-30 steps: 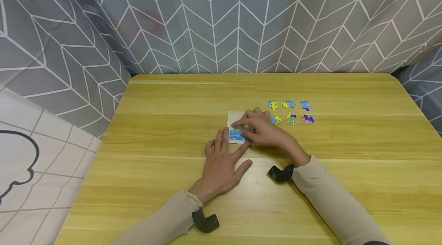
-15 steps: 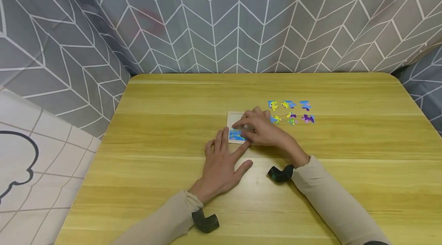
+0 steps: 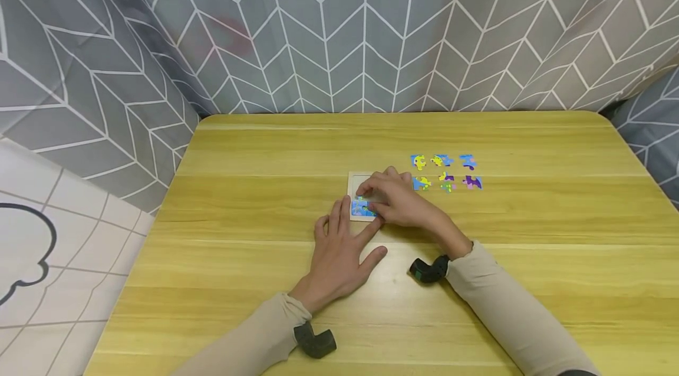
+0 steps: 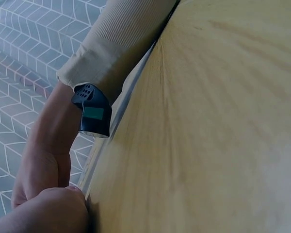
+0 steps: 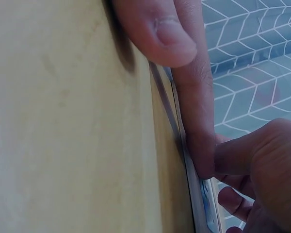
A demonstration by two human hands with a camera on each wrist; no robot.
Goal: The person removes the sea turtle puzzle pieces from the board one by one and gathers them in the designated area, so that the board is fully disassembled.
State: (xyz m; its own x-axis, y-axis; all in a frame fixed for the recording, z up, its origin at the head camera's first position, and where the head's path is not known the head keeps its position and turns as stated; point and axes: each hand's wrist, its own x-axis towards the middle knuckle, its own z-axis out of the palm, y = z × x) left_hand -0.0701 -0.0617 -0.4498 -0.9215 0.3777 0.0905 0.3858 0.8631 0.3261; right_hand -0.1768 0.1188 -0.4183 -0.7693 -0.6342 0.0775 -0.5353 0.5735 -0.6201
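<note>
A small puzzle frame (image 3: 350, 186) lies on the wooden table, with blue puzzle pieces (image 3: 359, 208) along its near side. My left hand (image 3: 339, 255) lies with straight, spread fingers against the frame's left and near edges. Over the frame, my right hand (image 3: 400, 199) bends its fingers down, thumb tip at the pieces and index finger farther back. In the right wrist view, the right hand (image 5: 276, 179) has its thumb against the left index finger (image 5: 196, 102). Whether the right fingers pinch a piece is hidden.
Several loose puzzle pieces (image 3: 447, 177), blue, yellow and purple, lie in two rows right of the frame on the table (image 3: 265, 158). A grey patterned curtain (image 3: 345, 34) hangs behind the table. Each wrist wears a black camera (image 3: 315, 342).
The right index finger has lifted and drawn back slightly from the frame, and the right thumb has shifted a little. The left hand stays in place, and the loose pieces have not moved.
</note>
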